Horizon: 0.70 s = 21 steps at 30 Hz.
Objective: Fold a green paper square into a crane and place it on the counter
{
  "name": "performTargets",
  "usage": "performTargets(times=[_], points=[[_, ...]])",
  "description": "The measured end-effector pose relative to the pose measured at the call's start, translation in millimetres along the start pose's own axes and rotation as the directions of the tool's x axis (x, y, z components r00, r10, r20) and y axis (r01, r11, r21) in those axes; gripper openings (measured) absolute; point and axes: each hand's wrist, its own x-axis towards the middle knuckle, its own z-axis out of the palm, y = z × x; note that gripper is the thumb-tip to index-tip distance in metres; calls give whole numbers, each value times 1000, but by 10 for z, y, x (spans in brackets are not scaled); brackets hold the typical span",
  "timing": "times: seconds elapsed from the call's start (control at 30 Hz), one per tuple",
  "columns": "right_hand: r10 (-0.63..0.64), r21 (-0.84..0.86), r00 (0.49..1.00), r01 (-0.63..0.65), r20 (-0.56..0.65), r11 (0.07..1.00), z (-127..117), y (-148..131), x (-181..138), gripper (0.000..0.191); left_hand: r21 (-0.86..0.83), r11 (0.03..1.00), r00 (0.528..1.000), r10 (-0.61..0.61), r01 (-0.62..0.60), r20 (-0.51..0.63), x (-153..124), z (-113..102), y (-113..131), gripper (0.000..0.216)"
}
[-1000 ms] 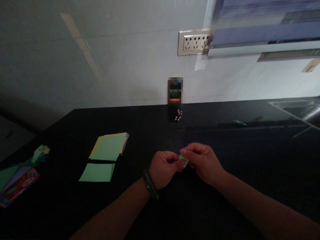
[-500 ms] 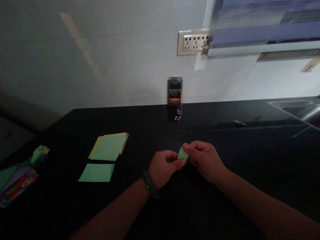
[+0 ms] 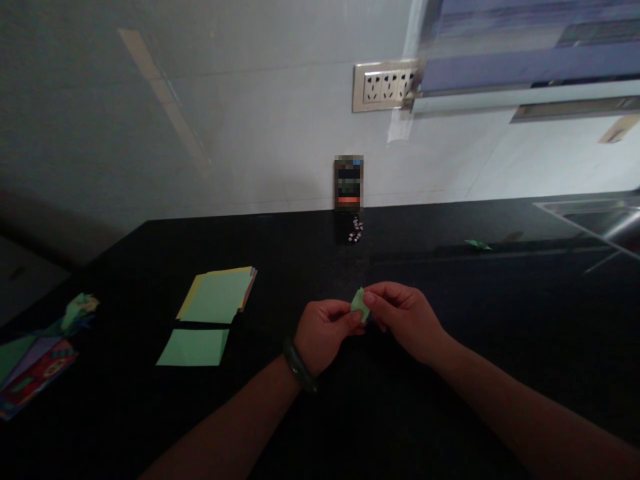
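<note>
A small folded piece of light green paper [image 3: 359, 303] is held up between my two hands, above the black countertop [image 3: 310, 260]. My left hand [image 3: 323, 333], below a dark bangle [image 3: 299, 367], pinches its lower left part between thumb and fingers. At its upper right edge, the thumb and fingers of my right hand [image 3: 405, 317] close on the same paper. The fingertips behind it are partly hidden. To the left lie a stack of coloured paper [image 3: 215, 297], green on top with yellow showing, and a separate green sheet [image 3: 193, 347] just in front of it.
A phone [image 3: 349, 183] leans on the wall, with a beaded strap [image 3: 355, 230] before it. A small green folded paper [image 3: 479, 245] lies at right, near a sink [image 3: 590, 213]. At far left are a colourful packet [image 3: 40, 373] and crumpled paper [image 3: 79, 312]. Sockets [image 3: 385, 87] are on the wall.
Both hands have shifted slightly left with the green paper. The paper has turned a little, and its top now shows a pointed corner beside my right thumb.
</note>
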Motion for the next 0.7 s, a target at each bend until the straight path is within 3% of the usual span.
performTargets(times=[0.1, 0.2, 0.33, 0.57, 0.7], points=[[-86, -75, 984, 75, -154, 994, 8, 21, -13, 14, -69, 997, 989, -55, 46, -134, 25, 4, 19, 13], [-136, -157, 977, 111, -163, 981, 27, 39, -32, 8, -77, 996, 975, -68, 53, -211, 34, 9, 26, 15], [-93, -132, 993, 82, -79, 988, 62, 75, -39, 8, -50, 999, 986, -1, -7, -164, 33, 3, -4, 19], [-39, -71, 996, 33, -81, 997, 74, 75, -19, 9, 49, 998, 996, 43, -39, -84, 20, -9, -40, 17], [-131, -108, 991, 126, -40, 986, 56, 63, -36, 6, -10, 1000, 998, 7, -8, -63, 15, -2, -25, 17]])
